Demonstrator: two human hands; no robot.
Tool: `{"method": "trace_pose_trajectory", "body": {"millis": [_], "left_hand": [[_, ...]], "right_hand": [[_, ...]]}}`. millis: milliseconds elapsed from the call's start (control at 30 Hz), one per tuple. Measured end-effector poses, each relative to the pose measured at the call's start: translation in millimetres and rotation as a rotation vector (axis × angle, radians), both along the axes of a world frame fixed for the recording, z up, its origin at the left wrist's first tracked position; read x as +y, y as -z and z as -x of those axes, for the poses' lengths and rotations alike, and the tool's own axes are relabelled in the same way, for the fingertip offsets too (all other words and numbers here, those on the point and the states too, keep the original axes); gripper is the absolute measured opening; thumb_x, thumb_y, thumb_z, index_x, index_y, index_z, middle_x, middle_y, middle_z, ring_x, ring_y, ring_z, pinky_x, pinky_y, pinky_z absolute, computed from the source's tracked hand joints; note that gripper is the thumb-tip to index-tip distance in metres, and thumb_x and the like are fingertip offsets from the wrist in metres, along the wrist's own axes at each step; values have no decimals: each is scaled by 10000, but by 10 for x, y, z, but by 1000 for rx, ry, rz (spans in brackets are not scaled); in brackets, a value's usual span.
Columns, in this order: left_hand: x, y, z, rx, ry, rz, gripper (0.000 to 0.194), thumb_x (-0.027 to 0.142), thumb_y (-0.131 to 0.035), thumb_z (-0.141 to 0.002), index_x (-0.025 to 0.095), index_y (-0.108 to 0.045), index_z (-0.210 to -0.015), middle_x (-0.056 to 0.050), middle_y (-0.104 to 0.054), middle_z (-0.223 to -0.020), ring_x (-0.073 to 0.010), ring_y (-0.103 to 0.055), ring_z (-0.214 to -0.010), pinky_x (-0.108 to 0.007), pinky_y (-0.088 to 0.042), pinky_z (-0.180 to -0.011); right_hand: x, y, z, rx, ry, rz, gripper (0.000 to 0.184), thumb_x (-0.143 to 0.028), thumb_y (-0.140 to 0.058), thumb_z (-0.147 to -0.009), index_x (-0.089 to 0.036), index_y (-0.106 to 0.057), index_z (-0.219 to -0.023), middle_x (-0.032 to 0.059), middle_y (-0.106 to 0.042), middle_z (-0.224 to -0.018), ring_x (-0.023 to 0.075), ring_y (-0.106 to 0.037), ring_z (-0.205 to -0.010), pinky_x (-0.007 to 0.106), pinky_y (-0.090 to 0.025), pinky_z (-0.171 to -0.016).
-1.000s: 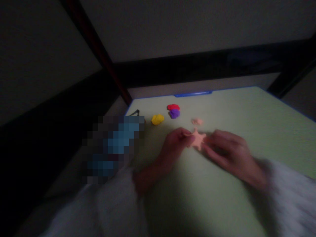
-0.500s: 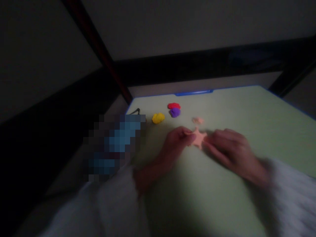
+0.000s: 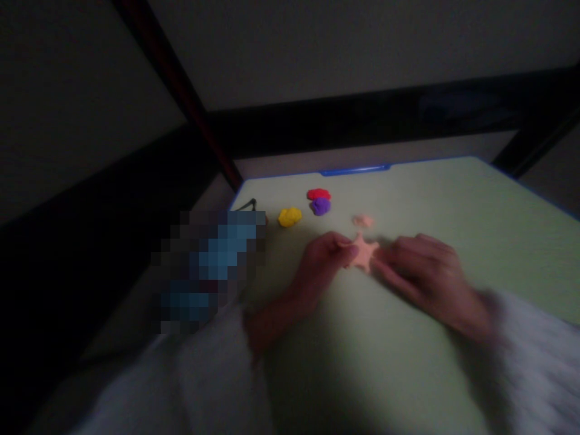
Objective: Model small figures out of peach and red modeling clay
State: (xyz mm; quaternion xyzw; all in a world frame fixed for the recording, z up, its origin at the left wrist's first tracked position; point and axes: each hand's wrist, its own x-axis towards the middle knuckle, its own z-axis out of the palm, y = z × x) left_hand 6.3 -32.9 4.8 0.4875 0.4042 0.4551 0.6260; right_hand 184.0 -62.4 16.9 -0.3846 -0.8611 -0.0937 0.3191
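Note:
A flat peach star of modelling clay (image 3: 364, 252) is held just above the table. My left hand (image 3: 321, 260) pinches it at its left side, with the thumb lying over the front. At the star's right edge, the closed fingertips of my right hand (image 3: 423, 275) grip one of its points; the exact contact is blurred. Just beyond the star lies a small peach clay scrap (image 3: 363, 221).
Farther back on the pale green table (image 3: 480, 211) sit a yellow clay lump (image 3: 290, 217), a purple lump (image 3: 321, 206) and a red lump (image 3: 319, 194), the last two touching. A blue handle strip (image 3: 356, 170) lines the far edge. A pixelated blue area covers the left side.
Hardly anything differs. Both hands and the clay star keep their places, and the star seems tilted very slightly.

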Motion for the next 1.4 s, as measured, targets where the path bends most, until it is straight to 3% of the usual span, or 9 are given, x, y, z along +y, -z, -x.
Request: {"method": "trace_pose_trajectory", "body": {"millis": [1400], "left_hand": [[-21,-39,-6,65,8,-46,145,263,-659,-660,156,-561,-673,40,-549,-605,-85,-466,-590,-215,-347,-591]], "right_hand": [[24,-7,15,-31,-57,-73,243,-214,-472,-884,-152,-622,-702,18,-541,-563,129,-458,-527,276,-302,-548]]}}
